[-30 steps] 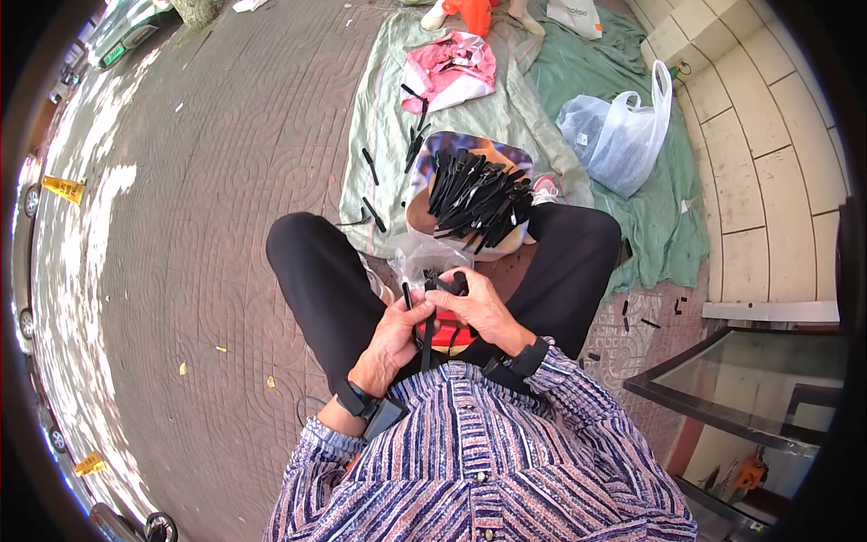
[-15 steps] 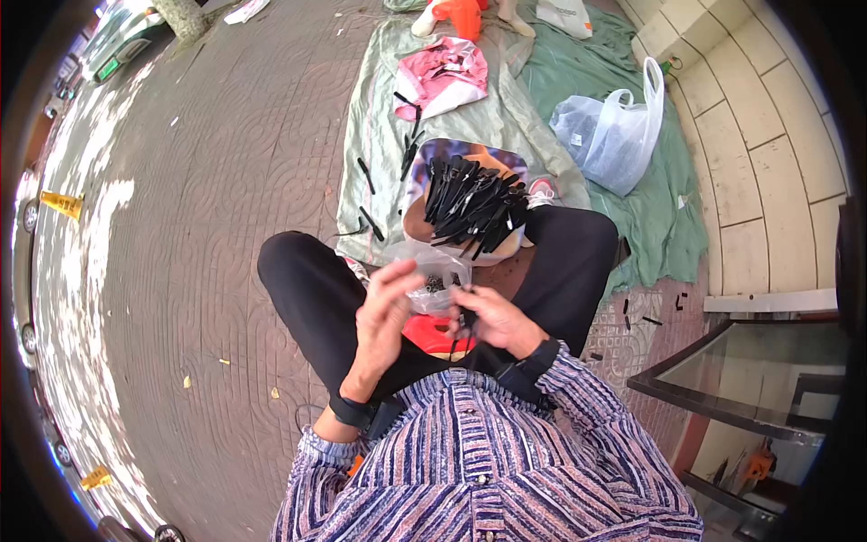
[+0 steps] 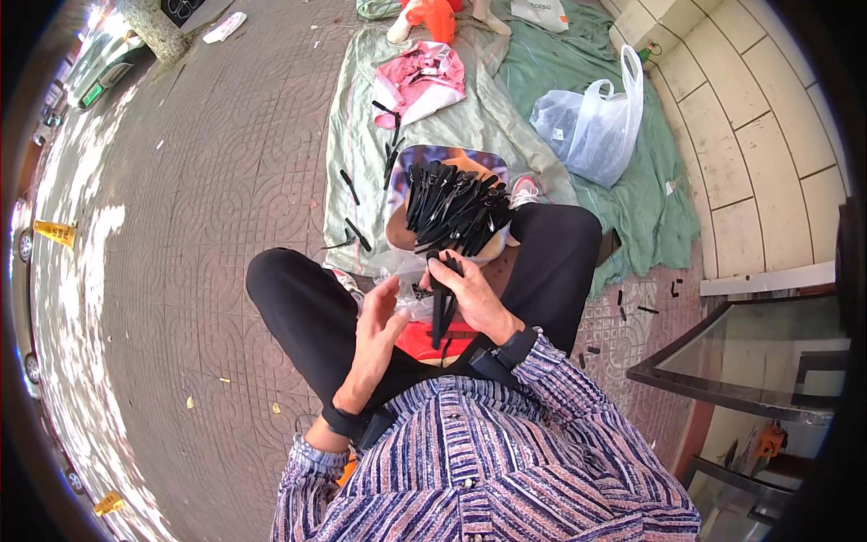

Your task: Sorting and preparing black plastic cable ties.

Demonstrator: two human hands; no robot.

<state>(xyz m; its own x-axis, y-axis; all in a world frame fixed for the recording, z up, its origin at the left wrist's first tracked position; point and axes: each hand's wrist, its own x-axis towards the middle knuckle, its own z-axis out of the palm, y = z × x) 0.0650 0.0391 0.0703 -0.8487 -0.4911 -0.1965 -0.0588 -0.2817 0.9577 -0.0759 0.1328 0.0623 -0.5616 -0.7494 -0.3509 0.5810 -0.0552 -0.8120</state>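
Note:
Between my knees, my right hand (image 3: 483,300) is closed on a few long black strips (image 3: 441,312), which hang downward from the fingers. My left hand (image 3: 372,336) is just left of them, apart from the strips, with its fingers spread and nothing visible in it. Beyond my hands, a heap of similar black strips (image 3: 456,206) covers most of a board with a printed picture (image 3: 398,228). Partly hidden behind my fingers lies a clear plastic bag (image 3: 393,265) with small dark pieces in it. Below the hands, something red (image 3: 417,341) shows.
Loose black strips (image 3: 349,188) lie on the pale green cloth (image 3: 352,117), near a pink cloth (image 3: 433,86). A whitish plastic bag (image 3: 601,135) stands right of it. Another person's orange-red garment (image 3: 441,18) shows at the top. A glass-panelled frame (image 3: 713,352) stands on the right.
My right hand has risen slightly and turned, so the black strips now show plainly in its grip. My left hand has lowered a little. The whole view has shifted slightly.

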